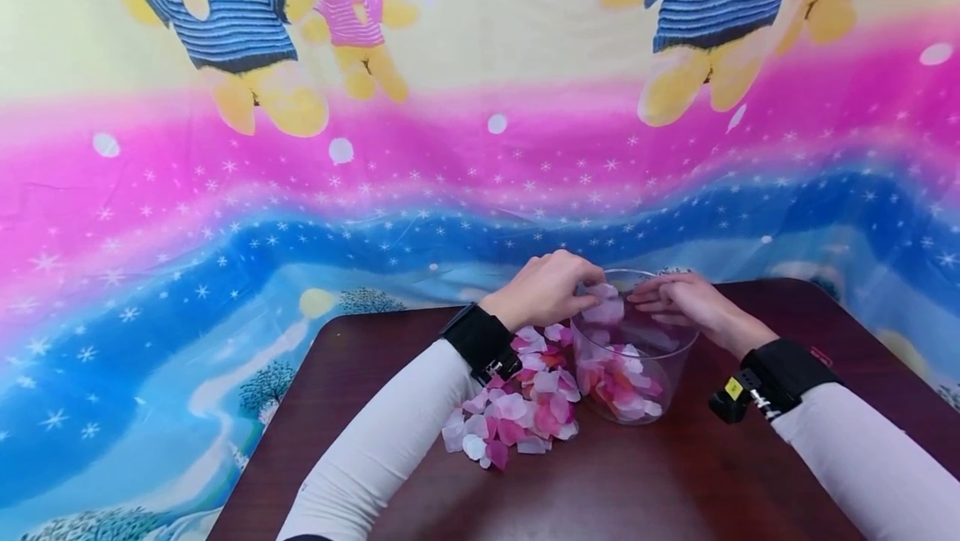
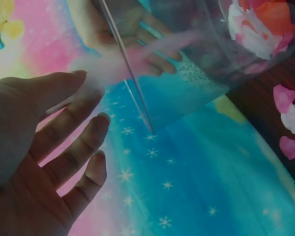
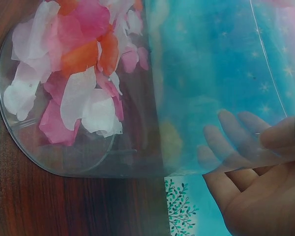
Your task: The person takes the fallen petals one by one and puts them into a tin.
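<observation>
A clear plastic cup (image 1: 675, 349) stands on a dark wooden table (image 1: 675, 483), with pink, white and orange petals (image 1: 622, 387) lying in its bottom. My left hand (image 1: 592, 287) hovers over the cup's near-left rim. Its thumb and forefinger pinch a pale pink petal (image 1: 604, 292), which shows blurred at the fingertips (image 2: 91, 91) in the left wrist view. My right hand (image 1: 645, 299) grips the rim from the right. In the right wrist view its fingers (image 3: 231, 135) show through the cup's wall (image 3: 137, 137), with the thumb on the near side.
A loose pile of petals (image 1: 517, 408) lies on the table just left of the cup, under my left wrist. A bright printed cloth (image 1: 225, 274) with bears and stars hangs behind the table's far edge.
</observation>
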{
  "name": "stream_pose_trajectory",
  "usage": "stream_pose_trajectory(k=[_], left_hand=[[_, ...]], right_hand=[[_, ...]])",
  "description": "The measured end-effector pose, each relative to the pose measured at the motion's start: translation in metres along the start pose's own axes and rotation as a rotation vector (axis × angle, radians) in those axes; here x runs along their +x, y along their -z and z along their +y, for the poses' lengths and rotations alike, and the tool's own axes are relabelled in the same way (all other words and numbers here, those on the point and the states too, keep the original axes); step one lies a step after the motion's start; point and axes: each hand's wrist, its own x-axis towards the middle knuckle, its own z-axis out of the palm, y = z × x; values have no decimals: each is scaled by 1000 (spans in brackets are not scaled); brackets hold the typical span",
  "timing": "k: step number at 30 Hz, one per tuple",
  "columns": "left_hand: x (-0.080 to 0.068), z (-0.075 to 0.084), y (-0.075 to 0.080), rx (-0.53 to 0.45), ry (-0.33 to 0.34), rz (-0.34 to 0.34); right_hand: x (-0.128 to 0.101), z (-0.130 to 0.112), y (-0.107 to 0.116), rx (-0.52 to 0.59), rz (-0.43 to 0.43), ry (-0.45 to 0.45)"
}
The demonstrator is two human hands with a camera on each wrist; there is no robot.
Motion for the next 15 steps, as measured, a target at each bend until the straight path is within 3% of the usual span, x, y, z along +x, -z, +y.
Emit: stream_pose_trajectory(k=[10,15], left_hand=[[-9,-8,0,-9,18,-3],[-22,-18,3,-9,37,-27]], right_hand=[[2,0,-1,-3,7,-3],[1,1,0,-8,12,10]])
